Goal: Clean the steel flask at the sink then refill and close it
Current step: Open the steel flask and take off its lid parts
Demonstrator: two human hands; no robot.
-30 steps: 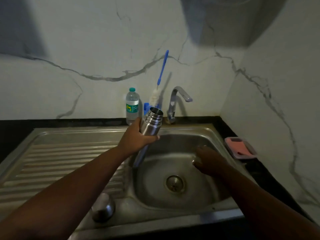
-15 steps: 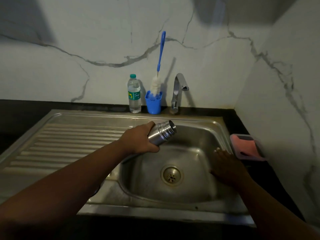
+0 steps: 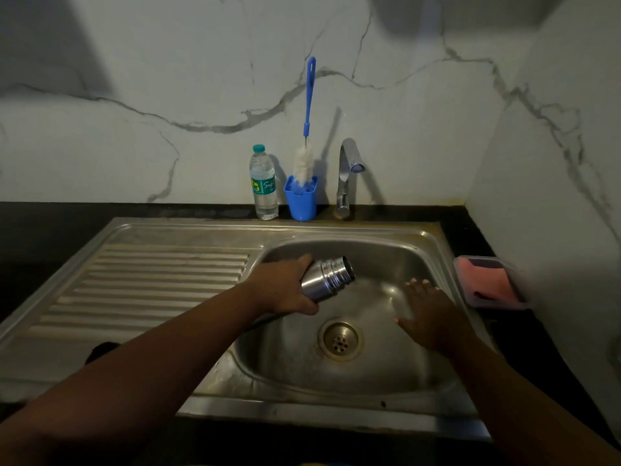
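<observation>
Flask [image 3: 327, 279] gripped in curled left fingers [image 3: 302, 309] over sink [image 3: 336, 385]; right fingers [image 3: 418, 285] spread, empty.

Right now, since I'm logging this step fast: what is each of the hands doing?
Left hand: grips the steel flask, tilted mouth-first over the sink.
Right hand: open, fingers spread, holding nothing.

Open basin, crowded far ledge

The bottle [image 3: 263, 183], brush cup [image 3: 301, 199] and tap [image 3: 346, 176] line the far edge; the drainboard [image 3: 151, 280] on the left and the drain [image 3: 341, 339] lie open.
</observation>
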